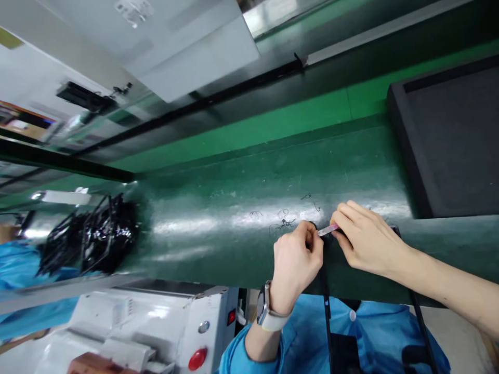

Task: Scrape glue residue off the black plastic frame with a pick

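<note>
My right hand (364,236) is closed in a pinch on a small flat blade-like strip (326,230), pale with a pink end. The strip's far tip meets the fingertips of my left hand (298,254), which are also pinched together. A thin black frame (326,306) runs from under my left fingers down toward my lap; its corner at the fingers is mostly hidden. Black thread-like scraps (286,222) lie on the green bench (218,208) just beyond my left hand.
At the right stands a black foam tray (452,135) with a raised rim. Shiny black frames or bags (105,234) are piled at the left, near a person's blue sleeve (19,262). Front left is a white machine (167,322) with a red button (197,358).
</note>
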Available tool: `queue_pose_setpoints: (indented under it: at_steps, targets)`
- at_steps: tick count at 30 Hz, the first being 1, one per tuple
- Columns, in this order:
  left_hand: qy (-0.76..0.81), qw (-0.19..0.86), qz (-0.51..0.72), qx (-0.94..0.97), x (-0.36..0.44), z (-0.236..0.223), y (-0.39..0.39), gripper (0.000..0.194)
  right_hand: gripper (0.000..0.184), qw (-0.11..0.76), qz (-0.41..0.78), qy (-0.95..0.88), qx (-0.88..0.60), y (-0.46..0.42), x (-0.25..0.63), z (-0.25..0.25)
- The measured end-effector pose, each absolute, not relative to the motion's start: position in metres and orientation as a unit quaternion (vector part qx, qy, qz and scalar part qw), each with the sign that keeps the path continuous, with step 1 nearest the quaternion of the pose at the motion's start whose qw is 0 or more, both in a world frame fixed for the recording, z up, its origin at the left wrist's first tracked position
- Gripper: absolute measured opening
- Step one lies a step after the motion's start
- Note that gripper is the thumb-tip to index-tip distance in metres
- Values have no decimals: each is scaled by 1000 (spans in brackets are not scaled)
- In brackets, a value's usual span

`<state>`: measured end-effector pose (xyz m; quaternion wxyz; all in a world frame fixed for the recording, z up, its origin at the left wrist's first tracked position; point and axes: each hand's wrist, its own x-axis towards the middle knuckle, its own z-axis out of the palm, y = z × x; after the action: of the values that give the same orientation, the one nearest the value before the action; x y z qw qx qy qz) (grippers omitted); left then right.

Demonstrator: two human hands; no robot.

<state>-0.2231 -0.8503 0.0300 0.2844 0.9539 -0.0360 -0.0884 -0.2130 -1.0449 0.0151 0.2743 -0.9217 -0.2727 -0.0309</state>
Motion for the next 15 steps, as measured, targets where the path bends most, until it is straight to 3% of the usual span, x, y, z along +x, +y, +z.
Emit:
queue_pose_setpoints:
  at_steps: [3,15]
  targets:
    - [-50,271,-73,958,-222,29,-852,10,13,284,-36,-272,-919,-1045,-210,15]
    - [-7,424,-19,906,-291,42,-778,38,9,317,-47,-268,-909,-1046,-210,12]
